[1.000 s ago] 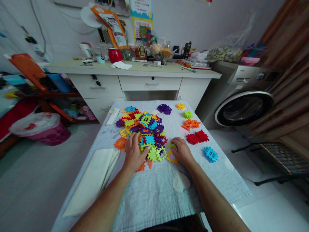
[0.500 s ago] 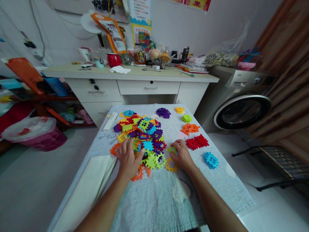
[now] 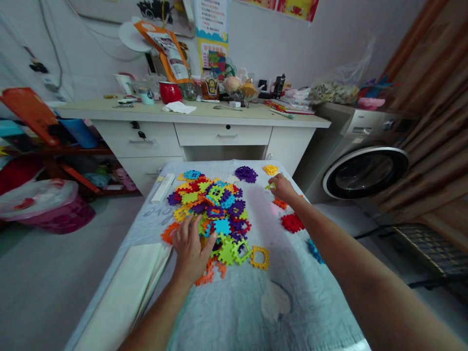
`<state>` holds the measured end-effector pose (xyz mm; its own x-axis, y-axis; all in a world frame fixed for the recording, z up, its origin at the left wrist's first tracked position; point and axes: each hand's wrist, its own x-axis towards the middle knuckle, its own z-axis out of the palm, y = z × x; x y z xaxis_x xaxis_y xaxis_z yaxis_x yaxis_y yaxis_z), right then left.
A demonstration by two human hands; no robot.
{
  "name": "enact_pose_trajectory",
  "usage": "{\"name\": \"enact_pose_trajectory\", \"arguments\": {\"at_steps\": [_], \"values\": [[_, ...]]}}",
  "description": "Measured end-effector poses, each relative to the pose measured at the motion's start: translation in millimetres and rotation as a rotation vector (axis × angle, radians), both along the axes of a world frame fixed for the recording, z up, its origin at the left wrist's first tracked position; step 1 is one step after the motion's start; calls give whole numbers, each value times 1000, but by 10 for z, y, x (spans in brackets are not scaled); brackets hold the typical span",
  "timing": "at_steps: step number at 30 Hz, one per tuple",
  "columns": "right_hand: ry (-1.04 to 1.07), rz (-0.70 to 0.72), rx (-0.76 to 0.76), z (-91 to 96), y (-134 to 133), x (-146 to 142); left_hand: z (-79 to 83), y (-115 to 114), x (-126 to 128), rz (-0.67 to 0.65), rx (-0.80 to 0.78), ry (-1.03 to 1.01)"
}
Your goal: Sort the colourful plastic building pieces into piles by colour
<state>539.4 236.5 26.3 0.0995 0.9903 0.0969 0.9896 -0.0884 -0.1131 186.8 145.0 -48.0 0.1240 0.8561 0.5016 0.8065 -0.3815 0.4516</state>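
Observation:
A heap of mixed-colour plastic interlocking pieces [image 3: 222, 226] lies on the cloth-covered table. My left hand [image 3: 192, 248] rests at the heap's near left side, fingers spread, with nothing gripped. At the far right, my right hand [image 3: 284, 189] pinches a lime-green interlocking piece [image 3: 270, 186]. The hand hides the spot where a small green pile lay. Around it are single-colour piles: yellow [image 3: 271, 169] just beyond, orange [image 3: 280, 203] and red [image 3: 292, 223] nearer, partly covered by my arm. A purple pile [image 3: 246, 174] lies to its left. One yellow square frame piece [image 3: 260, 257] sits alone right of the heap.
A long white box [image 3: 163, 189] lies by the table's left edge, with folded pale cloth [image 3: 127, 287] nearer. Blue pieces [image 3: 315, 251] show beside my right forearm. Beyond stands a white desk [image 3: 226, 131]; a washing machine [image 3: 361, 146] is at right.
My right hand has moved from beside the heap to the far right piles, carrying the green piece. The yellow frame piece stays behind, uncovered. My left hand remains at the heap.

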Motion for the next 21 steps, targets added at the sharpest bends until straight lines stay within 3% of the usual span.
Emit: {"name": "enact_pose_trajectory", "arguments": {"at_steps": [4, 9, 15, 21], "values": [[-131, 9, -71, -31, 249, 26, -4, 2, -2, -8, -5, -12], [-165, 26, -83, -107, 350, 70, 21, -5, 3, -16, -28, -18], [-129, -31, -32, -105, 282, 225, 41, -15, 4, -14, -38, -12], [-105, 78, -39, -67, 119, 176, 20, -6, 8, -11, -27, -5]]}}
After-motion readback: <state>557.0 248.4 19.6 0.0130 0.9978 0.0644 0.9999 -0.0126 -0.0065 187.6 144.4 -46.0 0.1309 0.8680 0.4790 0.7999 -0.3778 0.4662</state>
